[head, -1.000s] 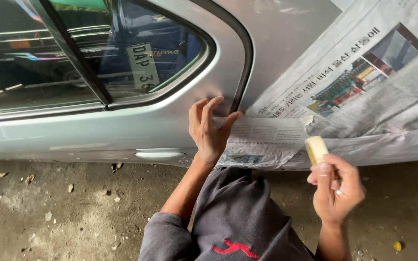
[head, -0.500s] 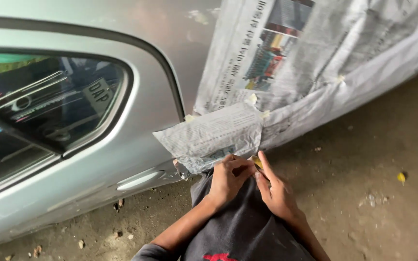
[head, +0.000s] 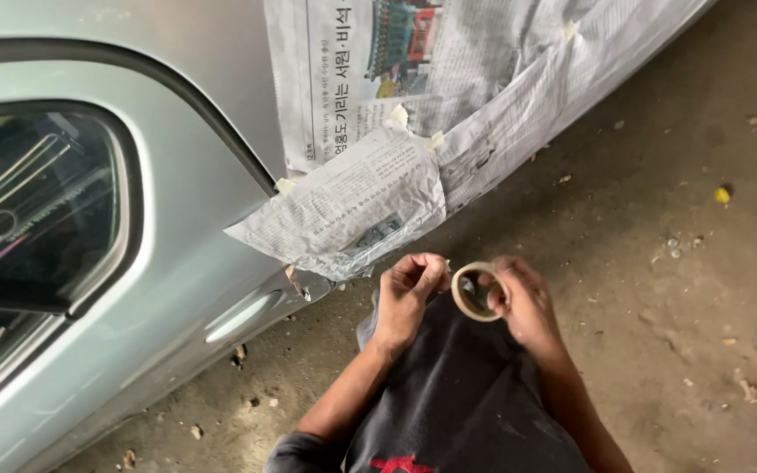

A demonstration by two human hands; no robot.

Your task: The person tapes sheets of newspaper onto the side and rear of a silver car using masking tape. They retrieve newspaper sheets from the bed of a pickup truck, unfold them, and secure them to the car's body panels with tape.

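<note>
My right hand point(head: 526, 302) holds a small roll of beige masking tape point(head: 475, 292) in front of my chest. My left hand point(head: 409, 291) is pinched on the tape's free end at the left side of the roll. Just above both hands hangs a crumpled sheet of newspaper point(head: 343, 206), stuck to the silver car body point(head: 177, 263) with small tape pieces point(head: 284, 186). Larger newspaper sheets point(head: 484, 79) cover the panel further up and to the right.
The car's side window point(head: 37, 210) with its dark rubber seal fills the left. A door handle recess point(head: 238, 317) sits below the hanging sheet. Dirty concrete floor point(head: 676, 263) with small debris and a yellow scrap point(head: 723, 194) spreads to the right. My dark shirt point(head: 457, 403) is at the bottom.
My left hand has left the car body and come down to meet my right hand at the tape roll. The view has swung right and down along the car.
</note>
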